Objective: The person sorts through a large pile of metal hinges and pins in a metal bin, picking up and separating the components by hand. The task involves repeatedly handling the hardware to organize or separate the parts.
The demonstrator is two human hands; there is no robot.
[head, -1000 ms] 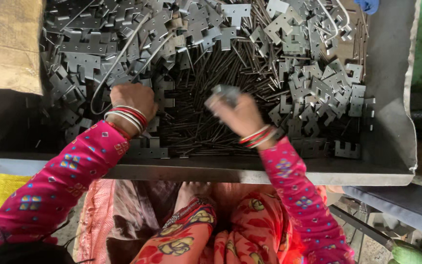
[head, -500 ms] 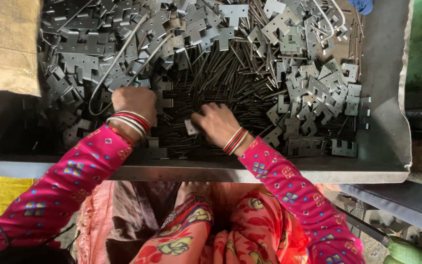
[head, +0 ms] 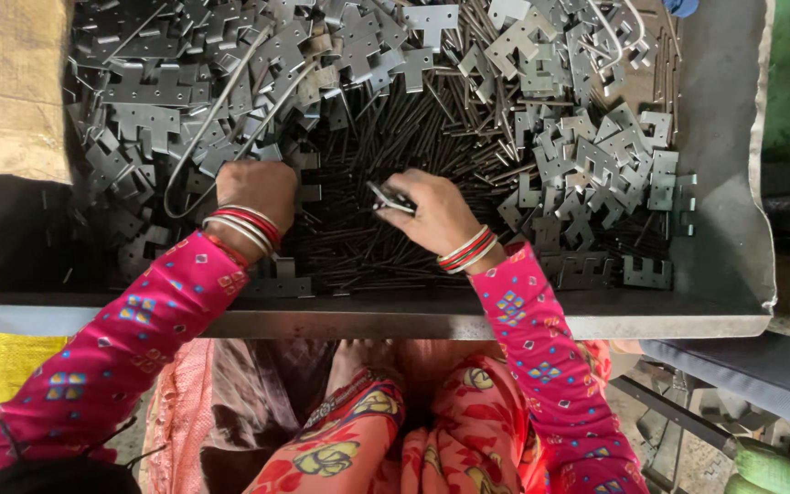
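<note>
The right hand (head: 432,215) rests in the middle of a big metal tray (head: 724,229), fingers pinched around a small flat metal piece (head: 389,198) that sits at its fingertips, just above a thick bed of thin dark rods (head: 386,146). The left hand (head: 256,187) is curled into a loose fist at the edge of the rod pile, knuckles up; whether it grips anything underneath cannot be told from this view. Both wrists carry red and white bangles (head: 245,227), and the sleeves are bright pink with small coloured squares.

Around the rods lie heaps of flat notched plates (head: 596,151), piled thickest on the left and right sides of the tray, with a few bent wires (head: 221,105) looping over the left heap. A tan sack (head: 11,82) lies at the tray's far left corner.

To do this well, the pinch on the small piece looks best kept at its edges so the notches stay free, and the rod ought to be picked singly rather than dragged out of the tangle, since the rods lie crossed and one pull could lift several. Keeping the left fist low and steady near the pile would probably shorten each reach. The plate edges look sharp, so slow fingertip contact seems wiser than scooping.
</note>
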